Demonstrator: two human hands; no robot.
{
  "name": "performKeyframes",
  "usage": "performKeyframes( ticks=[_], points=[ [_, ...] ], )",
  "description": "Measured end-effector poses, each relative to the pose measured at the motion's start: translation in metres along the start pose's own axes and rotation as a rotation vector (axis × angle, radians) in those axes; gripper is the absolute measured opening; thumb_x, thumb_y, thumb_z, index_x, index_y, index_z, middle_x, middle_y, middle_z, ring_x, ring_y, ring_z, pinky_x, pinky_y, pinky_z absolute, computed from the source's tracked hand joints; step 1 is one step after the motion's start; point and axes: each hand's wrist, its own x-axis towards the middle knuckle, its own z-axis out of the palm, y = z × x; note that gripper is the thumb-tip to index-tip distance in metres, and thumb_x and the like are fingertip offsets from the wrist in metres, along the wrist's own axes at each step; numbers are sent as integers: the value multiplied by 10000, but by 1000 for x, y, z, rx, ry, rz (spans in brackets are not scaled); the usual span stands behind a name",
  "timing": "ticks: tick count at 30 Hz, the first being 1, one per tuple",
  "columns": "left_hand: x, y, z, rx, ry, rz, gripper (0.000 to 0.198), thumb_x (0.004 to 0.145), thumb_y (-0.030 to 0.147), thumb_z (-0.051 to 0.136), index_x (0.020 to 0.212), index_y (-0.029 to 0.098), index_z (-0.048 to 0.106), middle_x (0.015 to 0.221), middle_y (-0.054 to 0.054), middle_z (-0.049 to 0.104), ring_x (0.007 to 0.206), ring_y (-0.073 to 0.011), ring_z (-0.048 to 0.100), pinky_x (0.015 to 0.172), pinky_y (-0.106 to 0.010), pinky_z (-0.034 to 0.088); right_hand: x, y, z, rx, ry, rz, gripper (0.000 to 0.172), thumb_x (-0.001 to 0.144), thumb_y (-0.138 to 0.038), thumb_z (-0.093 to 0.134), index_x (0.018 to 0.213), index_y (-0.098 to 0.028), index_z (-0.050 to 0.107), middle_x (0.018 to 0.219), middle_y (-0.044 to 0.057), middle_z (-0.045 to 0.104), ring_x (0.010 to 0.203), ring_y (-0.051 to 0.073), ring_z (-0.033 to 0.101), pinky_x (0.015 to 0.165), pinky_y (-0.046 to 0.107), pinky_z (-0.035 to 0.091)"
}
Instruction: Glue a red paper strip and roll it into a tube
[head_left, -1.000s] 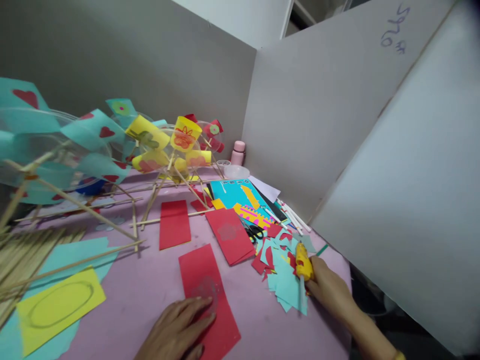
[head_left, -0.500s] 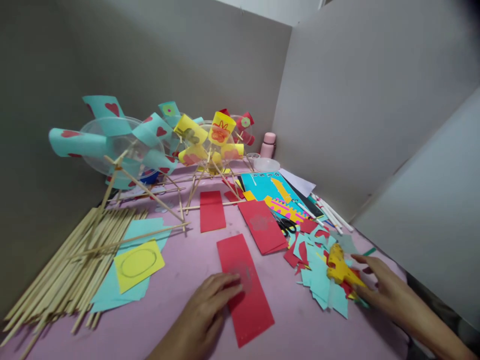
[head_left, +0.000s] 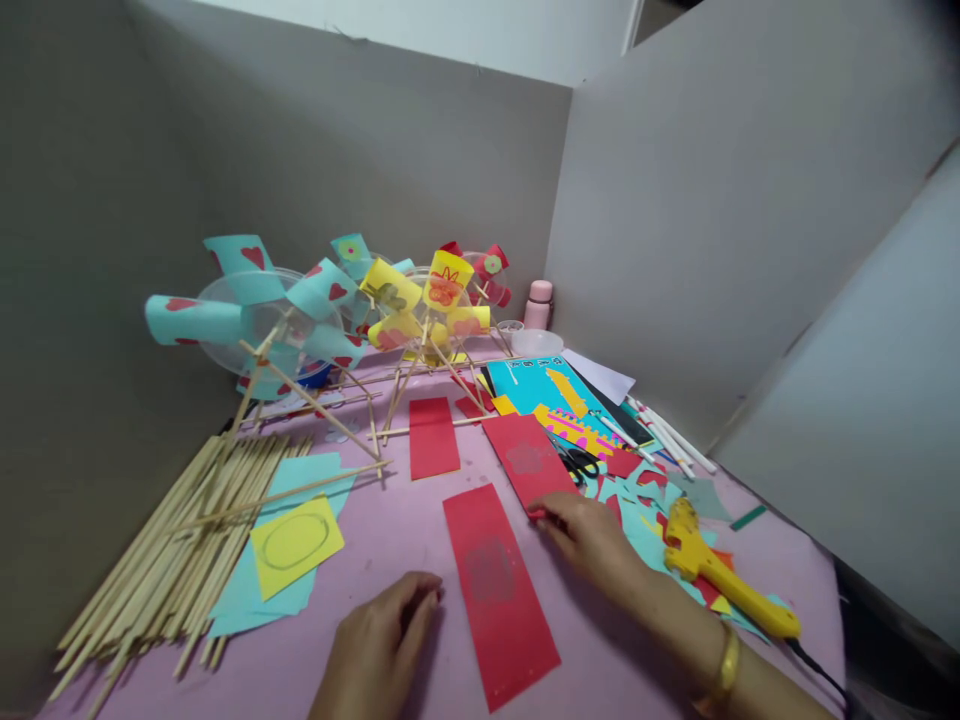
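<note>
My right hand (head_left: 592, 545) reaches over the table with its fingers closed at the lower left corner of a red paper strip (head_left: 517, 455), which bears a faint grey flower-shaped mark. Left of the nearer red strip (head_left: 499, 590), my left hand (head_left: 382, 635) rests low over the table, thumb and fingertips drawn together with nothing visible in them. That nearer strip lies flat, a greyish patch at its middle, and neither hand touches it. Farther back lies another plain red strip (head_left: 433, 438). The yellow hot glue gun (head_left: 720, 570) lies on paper scraps to the right of my right forearm.
Wooden sticks (head_left: 172, 550) and blue paper with a yellow sheet (head_left: 296, 545) lie at left. Paper pinwheels on stick frames (head_left: 277, 320) stand behind. Scissors (head_left: 577, 462), white pens (head_left: 675, 435) and a pink bottle (head_left: 538, 306) are at right and back. Grey panels enclose the table.
My right hand has left the glue gun and moved left to the farther red strip. My left hand has come off the nearer red strip and drawn its fingers together.
</note>
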Motion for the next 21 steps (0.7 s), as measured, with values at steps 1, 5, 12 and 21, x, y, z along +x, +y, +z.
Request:
performKeyframes(
  ticks=[1,5,12,21],
  points=[
    [-1,4,1,-55,-65,-66,276,849,384,446,837,207,658,790,-31,736,748,-210,675,670,-274,493,3,-1,3,-13,-3,-24,268,809,-108,468,961,-202,668,946,69,713,883,213,644,747,298,445],
    [3,14,12,-311,-174,-284,338,806,437,464,668,172,624,447,6,607,455,-163,550,470,-236,368,7,-8,12,-33,-11,-91,273,820,-89,468,971,-208,663,902,57,696,837,191,641,708,273,431],
    [14,12,29,-433,-107,-390,282,677,438,592,569,179,561,370,40,515,365,-124,431,417,-228,255,6,-12,24,-20,35,-127,240,862,-122,452,942,-199,665,855,57,687,818,196,632,689,271,430],
    [23,17,11,-678,-140,-318,322,613,460,699,579,180,543,480,33,556,462,-119,493,492,-230,340,4,-2,22,70,111,-224,496,754,40,410,1135,-223,588,1081,93,611,1005,202,568,823,319,473]
  ],
)
